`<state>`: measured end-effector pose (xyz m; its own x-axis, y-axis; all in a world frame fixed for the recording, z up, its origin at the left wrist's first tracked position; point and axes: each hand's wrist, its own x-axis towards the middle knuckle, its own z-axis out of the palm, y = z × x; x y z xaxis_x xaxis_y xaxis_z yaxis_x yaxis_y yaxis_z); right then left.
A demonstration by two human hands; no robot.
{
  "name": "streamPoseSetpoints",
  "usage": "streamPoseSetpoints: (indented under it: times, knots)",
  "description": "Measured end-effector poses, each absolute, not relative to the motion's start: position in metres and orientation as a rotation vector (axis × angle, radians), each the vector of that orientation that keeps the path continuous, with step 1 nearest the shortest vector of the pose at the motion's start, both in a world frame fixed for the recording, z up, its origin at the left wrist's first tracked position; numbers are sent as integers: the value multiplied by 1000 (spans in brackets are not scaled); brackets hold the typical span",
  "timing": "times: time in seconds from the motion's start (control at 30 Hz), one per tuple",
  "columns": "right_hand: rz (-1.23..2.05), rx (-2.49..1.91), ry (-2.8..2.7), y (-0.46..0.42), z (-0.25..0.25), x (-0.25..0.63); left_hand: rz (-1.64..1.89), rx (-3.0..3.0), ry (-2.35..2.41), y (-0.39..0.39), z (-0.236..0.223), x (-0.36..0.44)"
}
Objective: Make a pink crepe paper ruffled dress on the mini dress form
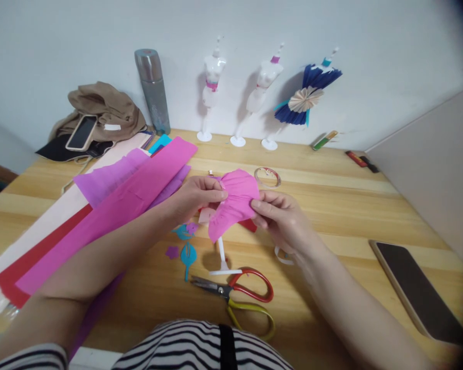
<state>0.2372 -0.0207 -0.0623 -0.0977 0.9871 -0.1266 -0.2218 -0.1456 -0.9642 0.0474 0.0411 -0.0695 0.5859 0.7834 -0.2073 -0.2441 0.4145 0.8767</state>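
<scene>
At the bottom centre of the frame, my striped top [200,347] is showing, and just beyond it a pair of scissors [224,292] with one red and one yellow handle is lying on the worktop [324,205], blades pointing left. A large phone [416,293] is lying at the lower right. Just above the scissors, a white stand [223,256] is rising from its flat base toward the pink paper piece [237,192], which is hiding whatever is behind it. I am holding that piece at the centre of the frame: my left hand [202,195] is pinching its gathered left side between thumb and fingers, and my right hand [280,213] is gripping its right edge the same way, so the folds are fanning out between them. Left of the stand, a blue leaf cut-out [189,253] and a purple flower cut-out [172,252] are lying near each other. Long paper sheets [135,200] in magenta, red and pale pink are slanting across the left side, partly under my left forearm. Farther off, a brown cloth [104,110] is lying bunched at the upper left, a grey flask [153,92] is standing beside it, and two white mannequins [215,69] and a blue-dressed mannequin [306,99] are standing before the wall [254,20].
</scene>
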Motion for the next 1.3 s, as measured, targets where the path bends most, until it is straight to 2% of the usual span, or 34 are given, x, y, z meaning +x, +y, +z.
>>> streamPoseSetpoints:
  times: [0.97, 1.2, 1.3]
  knots:
    - [1205, -1179, -986, -16, -73, 240, 703, 969, 698, 39, -68, 48]
    - [1482, -1059, -1075, -21, -71, 236, 682, 906, 681, 37, -65, 47]
    - [1499, -1105, -1110, -24, -74, 231, 694, 899, 653, 36, -66, 49]
